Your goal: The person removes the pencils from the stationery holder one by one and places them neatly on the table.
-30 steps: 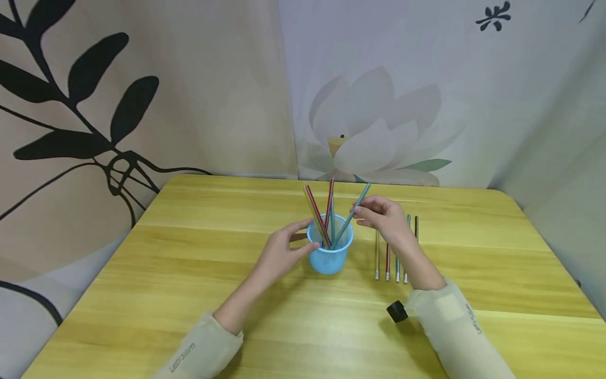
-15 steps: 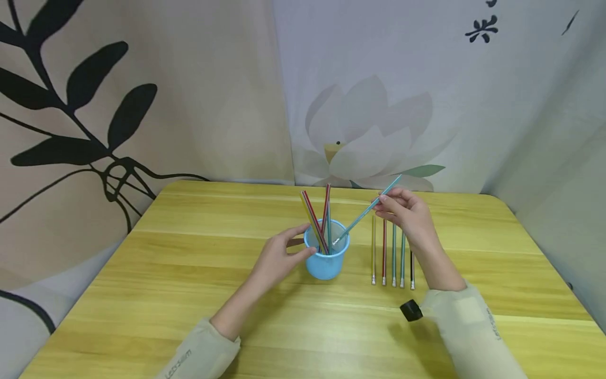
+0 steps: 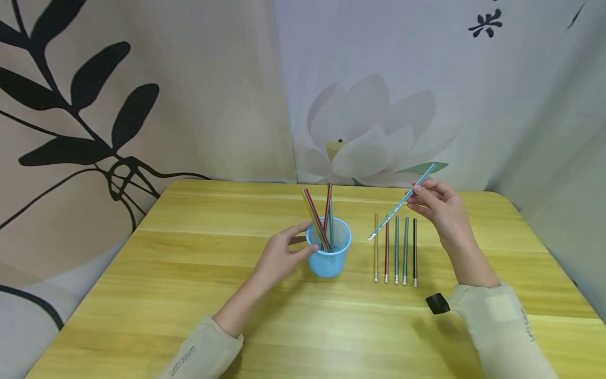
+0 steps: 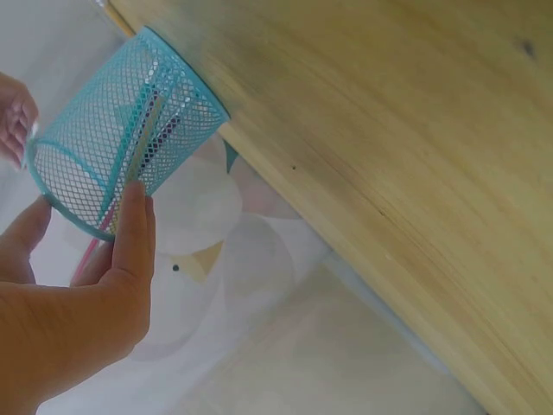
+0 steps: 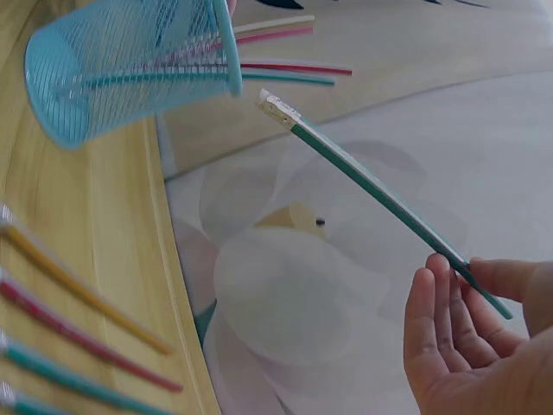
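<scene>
A light blue mesh pencil cup (image 3: 326, 266) stands upright on the table, with several yellow, red and teal pencils (image 4: 138, 147) leaning inside it. My left hand (image 3: 281, 255) holds the cup at its rim, thumb at the near side and fingers at the left. To the right, my right hand (image 3: 442, 210) pinches a teal pencil (image 5: 371, 186) between thumb and fingertips, near its far end. That pencil slants in the air, its white eraser end pointing down toward the cup. Beneath it lies a row of pencils: yellow (image 3: 376, 263), red (image 3: 386, 258), two teal and one black (image 3: 415, 252).
The wooden table (image 3: 189, 263) runs back to a wall covering with leaf and lotus prints. A small black block (image 3: 437, 303) sits at the cuff of the right sleeve (image 3: 497, 321). The pencils in the row lie side by side, eraser ends toward me.
My right hand has drawn the teal pencil up out of the cup and carried it right, over the row of pencils. My left hand stays at the cup.
</scene>
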Motion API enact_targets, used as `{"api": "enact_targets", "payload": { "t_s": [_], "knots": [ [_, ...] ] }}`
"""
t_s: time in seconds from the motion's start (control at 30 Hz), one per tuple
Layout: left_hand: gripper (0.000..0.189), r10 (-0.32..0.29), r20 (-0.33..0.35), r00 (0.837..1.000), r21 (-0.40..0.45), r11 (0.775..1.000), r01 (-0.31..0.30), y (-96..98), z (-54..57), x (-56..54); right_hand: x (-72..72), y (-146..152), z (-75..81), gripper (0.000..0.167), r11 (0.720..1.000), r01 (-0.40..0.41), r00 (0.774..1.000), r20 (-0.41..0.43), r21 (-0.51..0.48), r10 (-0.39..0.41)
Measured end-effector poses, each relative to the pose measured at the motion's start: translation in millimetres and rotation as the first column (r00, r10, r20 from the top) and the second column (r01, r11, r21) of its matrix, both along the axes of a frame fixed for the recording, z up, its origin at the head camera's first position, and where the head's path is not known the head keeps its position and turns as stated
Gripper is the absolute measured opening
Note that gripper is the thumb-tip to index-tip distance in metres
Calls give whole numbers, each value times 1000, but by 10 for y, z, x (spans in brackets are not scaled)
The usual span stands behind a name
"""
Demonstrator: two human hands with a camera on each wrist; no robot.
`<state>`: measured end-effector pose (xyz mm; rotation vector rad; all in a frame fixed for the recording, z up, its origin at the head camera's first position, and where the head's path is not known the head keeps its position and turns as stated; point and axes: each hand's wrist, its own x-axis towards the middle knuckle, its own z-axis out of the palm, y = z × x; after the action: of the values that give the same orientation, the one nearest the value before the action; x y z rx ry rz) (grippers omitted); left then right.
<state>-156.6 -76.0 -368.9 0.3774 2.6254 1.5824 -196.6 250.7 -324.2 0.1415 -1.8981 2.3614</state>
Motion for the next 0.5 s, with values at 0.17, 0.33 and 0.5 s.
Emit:
{"api": "enact_targets", "payload": {
  "t_s": [0.17,0.33,0.5],
  "knots": [
    [57,-3,-2,1000,-9,1000,3,-10,8,-8,-27,152,-30,8,1000,10,1000,27,-2,-10],
    [57,4,-1,1000,-12,1000,-4,-10,14,-13,-38,302,-91,7,1000,21,997,74,14,-22],
    [57,2,4,1000,-15,1000,-2,-6,6,-15,-12,442,-163,8,998,33,989,139,61,-41]
  ]
}}
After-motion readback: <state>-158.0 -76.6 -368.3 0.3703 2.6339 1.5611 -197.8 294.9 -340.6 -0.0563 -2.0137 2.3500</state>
